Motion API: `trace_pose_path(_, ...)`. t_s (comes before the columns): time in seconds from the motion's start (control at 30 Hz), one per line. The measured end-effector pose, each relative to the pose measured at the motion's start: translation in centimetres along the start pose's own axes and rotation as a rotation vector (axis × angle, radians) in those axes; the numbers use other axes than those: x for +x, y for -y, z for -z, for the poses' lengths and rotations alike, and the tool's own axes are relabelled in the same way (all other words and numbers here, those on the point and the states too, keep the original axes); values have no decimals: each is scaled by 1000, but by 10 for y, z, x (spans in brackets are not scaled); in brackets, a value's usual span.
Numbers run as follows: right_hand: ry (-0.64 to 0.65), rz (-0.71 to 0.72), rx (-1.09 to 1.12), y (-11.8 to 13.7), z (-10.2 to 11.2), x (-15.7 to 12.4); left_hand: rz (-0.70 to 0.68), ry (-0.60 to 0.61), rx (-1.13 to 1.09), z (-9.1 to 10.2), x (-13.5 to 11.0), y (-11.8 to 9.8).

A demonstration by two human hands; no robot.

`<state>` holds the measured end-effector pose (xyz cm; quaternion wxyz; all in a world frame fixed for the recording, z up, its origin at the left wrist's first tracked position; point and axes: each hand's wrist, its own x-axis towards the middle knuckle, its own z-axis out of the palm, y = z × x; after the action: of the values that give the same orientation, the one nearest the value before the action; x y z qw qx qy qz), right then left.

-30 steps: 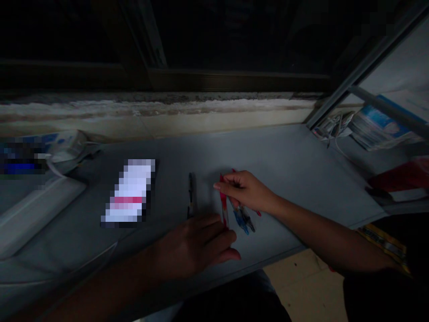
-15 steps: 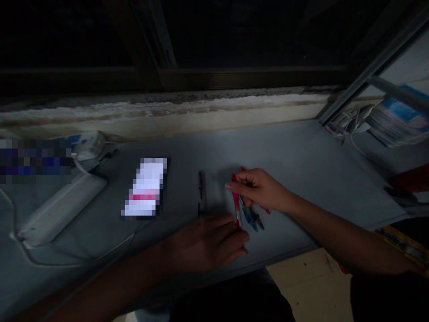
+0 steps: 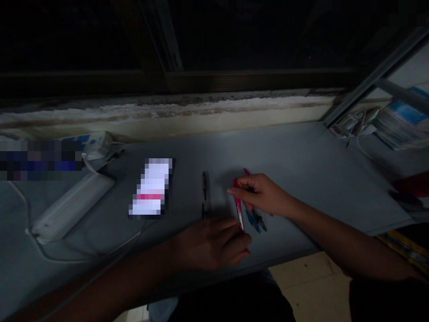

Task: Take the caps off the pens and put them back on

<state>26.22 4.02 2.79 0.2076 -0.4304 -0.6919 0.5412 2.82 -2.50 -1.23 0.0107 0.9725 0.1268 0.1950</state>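
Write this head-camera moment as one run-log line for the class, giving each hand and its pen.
left hand: at lower end of red pen | right hand: holding red pen, blue pen | nearby: black pen

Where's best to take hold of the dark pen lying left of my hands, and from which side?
Probably pinch the dark pen mid-barrel, from above, with the left hand coming in from its right side: the pen lies flat, thin, straight, pointing away from you on the grey desktop, and that hand is closest.
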Motion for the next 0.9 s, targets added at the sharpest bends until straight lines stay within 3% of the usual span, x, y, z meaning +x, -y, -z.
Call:
trace_pose_path(0.17,28,6,-4,1,3,0,-46,-64,1,2,3,2)
trace_pose_path(0.4,-8,68,-172,-5,4,7,-24,-86,4,6,5,5)
trace_pose_path(0.47,-47,81,-242,-7,6,9,138,-48,-25,12,5,8)
trace_pose_path(0.53,-96,91,-334,-8,8,11,428,4,-9,19,4,10)
trace_pose_path(0.67,-224,79,-512,-11,9,13,844,56,82,27,2,16)
trace_pose_path(0.8,-307,102,-615,-6,3,9,1022,170,16,22,-1,24)
trace_pose_path(0.9,-227,171,-618,1,-6,8,1070,155,-50,21,-3,28)
